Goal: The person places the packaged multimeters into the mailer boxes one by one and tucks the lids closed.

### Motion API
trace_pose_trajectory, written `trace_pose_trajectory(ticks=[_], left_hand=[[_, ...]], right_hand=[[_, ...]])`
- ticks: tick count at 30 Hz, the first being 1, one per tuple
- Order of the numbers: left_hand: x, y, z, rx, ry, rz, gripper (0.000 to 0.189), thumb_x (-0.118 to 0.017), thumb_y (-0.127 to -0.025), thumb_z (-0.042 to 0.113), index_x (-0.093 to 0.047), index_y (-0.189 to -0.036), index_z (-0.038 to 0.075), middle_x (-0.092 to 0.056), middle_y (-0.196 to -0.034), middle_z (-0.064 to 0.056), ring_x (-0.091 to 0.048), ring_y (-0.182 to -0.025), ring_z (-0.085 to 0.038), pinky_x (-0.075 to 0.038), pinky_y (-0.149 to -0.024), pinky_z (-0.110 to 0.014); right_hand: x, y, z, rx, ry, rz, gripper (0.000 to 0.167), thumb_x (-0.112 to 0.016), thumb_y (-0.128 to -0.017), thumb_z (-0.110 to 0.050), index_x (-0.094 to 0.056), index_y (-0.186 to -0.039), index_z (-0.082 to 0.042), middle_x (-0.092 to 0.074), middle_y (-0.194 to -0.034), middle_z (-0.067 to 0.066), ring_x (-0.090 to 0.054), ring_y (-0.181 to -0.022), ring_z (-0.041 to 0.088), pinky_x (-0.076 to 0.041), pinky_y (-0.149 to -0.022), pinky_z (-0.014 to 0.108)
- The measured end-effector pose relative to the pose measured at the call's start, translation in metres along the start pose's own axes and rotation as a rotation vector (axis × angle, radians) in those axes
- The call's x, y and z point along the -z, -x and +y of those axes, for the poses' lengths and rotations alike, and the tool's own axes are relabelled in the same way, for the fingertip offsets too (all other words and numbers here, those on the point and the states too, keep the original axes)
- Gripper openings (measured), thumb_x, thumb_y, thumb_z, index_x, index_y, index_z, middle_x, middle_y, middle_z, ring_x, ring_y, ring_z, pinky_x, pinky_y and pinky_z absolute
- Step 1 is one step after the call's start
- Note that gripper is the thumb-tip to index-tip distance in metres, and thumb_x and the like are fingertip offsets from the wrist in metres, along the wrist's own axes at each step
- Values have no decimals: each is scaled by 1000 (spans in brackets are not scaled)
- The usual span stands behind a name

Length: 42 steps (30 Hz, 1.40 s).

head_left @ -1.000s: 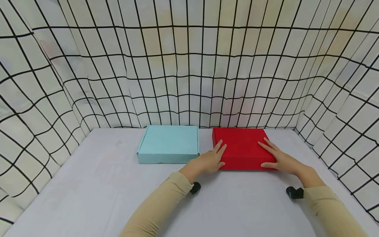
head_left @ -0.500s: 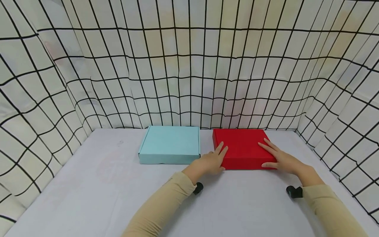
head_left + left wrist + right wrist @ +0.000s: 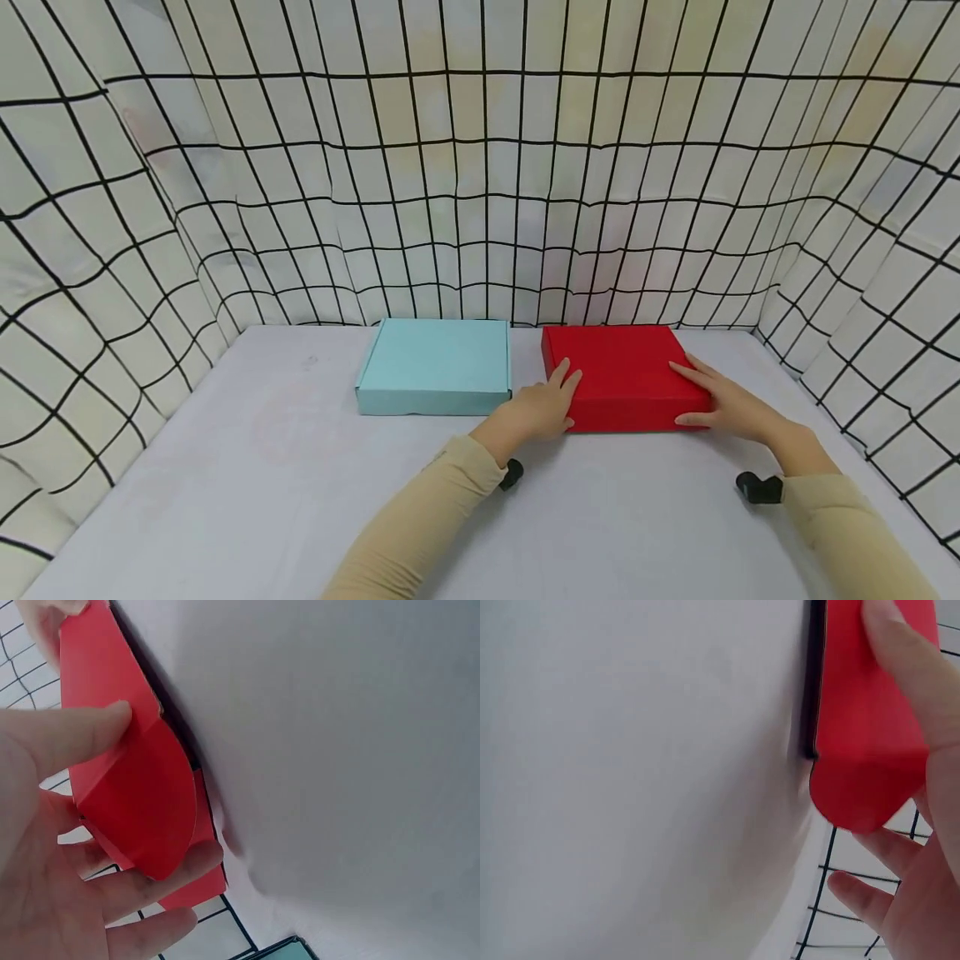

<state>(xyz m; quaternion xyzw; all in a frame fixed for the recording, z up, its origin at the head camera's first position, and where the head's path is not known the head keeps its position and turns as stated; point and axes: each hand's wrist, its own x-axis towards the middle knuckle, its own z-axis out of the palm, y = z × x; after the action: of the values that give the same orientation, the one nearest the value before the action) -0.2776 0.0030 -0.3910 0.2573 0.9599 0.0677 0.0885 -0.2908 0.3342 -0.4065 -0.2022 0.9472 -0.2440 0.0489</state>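
In the head view a closed red cardboard box lies flat towards the right of the table. My left hand holds its near left corner, fingers on the lid and left side, thumb low on the front. Seen from the left wrist, the thumb rests on the front face and a rounded red side flap bulges out between thumb and fingers. My right hand grips the near right corner, thumb on the front. Another rounded flap stands out there in the right wrist view, with the fingers behind it.
A closed light-blue box lies just left of the red one. Both are near the back edge of the white-covered table. White cloth walls with a black grid net enclose the back and sides.
The view has drifted slightly. My left thumb has slid lower on the red box's front, and my right hand has shifted a little to the right along it. The red box stays in place.
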Motion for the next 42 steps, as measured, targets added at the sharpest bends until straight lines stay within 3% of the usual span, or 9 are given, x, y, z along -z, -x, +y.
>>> trace_pose_trajectory(ticks=[8,16,22,26,32,35,38,42], left_hand=[[0,-5,-1,-3,31,-26,87,-73,-96,30,-22,-164,12,-12,-171,-10,-60,-69,-13,-55,-72,-23],[4,-2,1,-23,54,-50,87,-72,-96,30,-22,-164,9,-12,-170,-11,-59,-62,-11,-52,-69,-20],[5,0,0,-21,103,-48,88,-73,-95,29,-22,-164,9,-11,-170,-12,-54,-57,-11,-49,-63,-19],[5,-1,-4,-25,144,-42,88,-74,-94,29,-23,-164,10,-11,-171,-10,-60,-67,-11,-51,-68,-19],[8,-6,-9,-35,177,-42,89,-74,-94,31,-22,-164,12,-11,-171,-9,-65,-95,-15,-55,-84,-25],[9,-7,-10,-43,187,-50,88,-73,-95,33,-22,-164,12,-11,-171,-9,-60,-118,-20,-54,-93,-29],[8,-6,-12,-36,198,-53,86,-72,-96,35,-24,-165,15,-13,-171,-7,-46,-138,-23,-51,-101,-34],[8,-7,-12,-32,211,-51,84,-70,-96,37,-25,-164,16,-15,-170,-6,-37,-145,-23,-48,-105,-37]], right_hand=[[10,21,15,-71,-18,-6,103,-87,-81,-23,-25,-160,-1,-28,-155,38,-28,-137,60,-34,-99,78],[12,33,14,-94,64,-3,82,-84,-85,-23,-43,-147,11,-48,-139,41,-45,-126,60,-44,-96,69],[12,38,16,-59,87,-19,84,-82,-87,-25,-40,-147,15,-48,-139,42,-45,-127,60,-45,-97,67],[11,38,18,-23,109,-21,83,-82,-87,-26,-41,-146,16,-48,-141,41,-45,-127,60,-44,-98,67],[9,39,18,-19,85,-11,80,-82,-88,-27,-45,-144,16,-49,-141,39,-46,-128,59,-43,-99,67],[9,40,17,-36,67,-22,76,-80,-89,-27,-47,-142,17,-50,-139,40,-46,-127,59,-43,-99,68],[10,42,16,-62,40,-54,71,-77,-91,-26,-48,-142,16,-51,-138,40,-45,-127,59,-44,-98,68],[12,43,17,-77,-5,-92,69,-73,-94,-27,-47,-143,15,-49,-140,39,-44,-128,59,-43,-98,69]])
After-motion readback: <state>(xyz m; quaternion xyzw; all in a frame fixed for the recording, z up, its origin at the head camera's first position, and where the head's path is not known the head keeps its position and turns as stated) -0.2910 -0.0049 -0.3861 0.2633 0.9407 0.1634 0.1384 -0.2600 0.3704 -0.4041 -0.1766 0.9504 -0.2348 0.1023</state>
